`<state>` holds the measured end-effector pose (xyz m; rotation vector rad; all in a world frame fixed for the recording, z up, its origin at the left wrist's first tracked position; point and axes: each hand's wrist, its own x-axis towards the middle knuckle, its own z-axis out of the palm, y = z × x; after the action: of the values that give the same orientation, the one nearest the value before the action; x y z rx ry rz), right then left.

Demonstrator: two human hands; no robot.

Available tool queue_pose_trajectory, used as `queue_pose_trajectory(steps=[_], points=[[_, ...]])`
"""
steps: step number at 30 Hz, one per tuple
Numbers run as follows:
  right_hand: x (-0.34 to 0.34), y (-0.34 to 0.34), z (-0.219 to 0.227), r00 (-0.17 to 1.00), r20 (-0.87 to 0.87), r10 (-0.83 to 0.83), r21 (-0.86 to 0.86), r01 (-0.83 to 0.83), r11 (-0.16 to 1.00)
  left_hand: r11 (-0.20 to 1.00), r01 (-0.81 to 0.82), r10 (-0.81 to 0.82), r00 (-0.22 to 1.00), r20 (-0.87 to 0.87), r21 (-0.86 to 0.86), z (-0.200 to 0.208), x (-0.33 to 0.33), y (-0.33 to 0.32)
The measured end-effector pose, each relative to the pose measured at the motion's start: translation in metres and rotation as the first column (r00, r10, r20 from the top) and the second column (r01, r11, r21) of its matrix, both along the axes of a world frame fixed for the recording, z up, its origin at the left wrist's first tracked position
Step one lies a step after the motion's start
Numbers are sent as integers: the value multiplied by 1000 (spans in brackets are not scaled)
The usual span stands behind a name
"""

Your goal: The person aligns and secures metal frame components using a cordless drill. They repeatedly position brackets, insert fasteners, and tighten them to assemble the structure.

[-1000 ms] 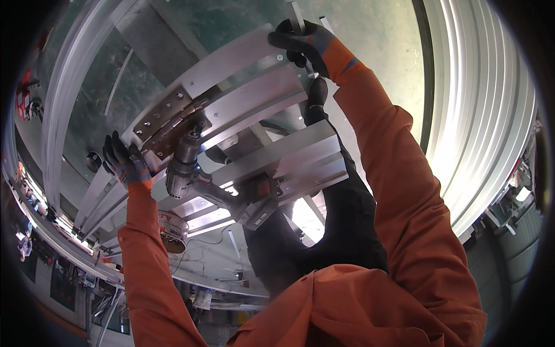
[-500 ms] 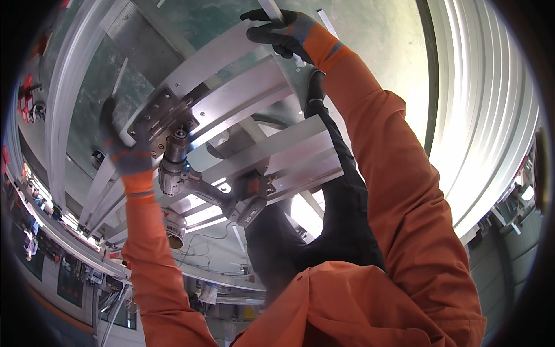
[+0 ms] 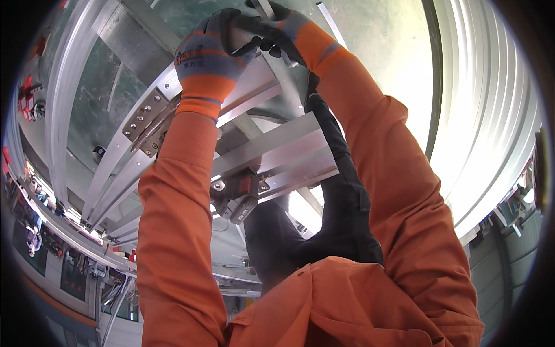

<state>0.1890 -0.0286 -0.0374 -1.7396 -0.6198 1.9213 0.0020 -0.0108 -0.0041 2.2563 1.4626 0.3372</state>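
My left hand (image 3: 209,52), in a grey and orange glove, is curled over the far end of a silver aluminium profile (image 3: 254,87), its thumb bent round the edge. Close beside it, almost touching, my right hand (image 3: 278,36) has its dark fingers closed around a thin metal bar (image 3: 265,8). A metal hinge (image 3: 151,124) with several screws lies on the profile, left of my left forearm. Below sits a cordless drill (image 3: 240,199); only its battery end shows, as my left forearm covers the rest.
A second profile (image 3: 289,147) lies across nearer my dark-trousered legs. Long pale profiles (image 3: 491,115) are stacked along the right, and more long profiles (image 3: 69,87) run down the left. A thin strip (image 3: 330,24) lies at the far side.
My left hand has moved from beside the hinge up and right to the profile's far end, next to my right hand. My left forearm now covers most of the drill.
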Motion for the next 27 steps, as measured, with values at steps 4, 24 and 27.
queue_pose_trajectory(steps=[4, 24, 27], points=[[-4, -16, 3, 980, -14, -199, -25, 199, 980, 997, -4, 1, 999, 48, 74, -3, -5, -3], [-11, -19, 23, 996, 43, -83, 195, 73, 978, 980, 138, -170, 956, 239, 146, 5, -5, 3], [-11, -18, 7, 980, -90, -175, 167, 188, 968, 993, 115, -87, 888, 451, -36, 3, -10, 1]])
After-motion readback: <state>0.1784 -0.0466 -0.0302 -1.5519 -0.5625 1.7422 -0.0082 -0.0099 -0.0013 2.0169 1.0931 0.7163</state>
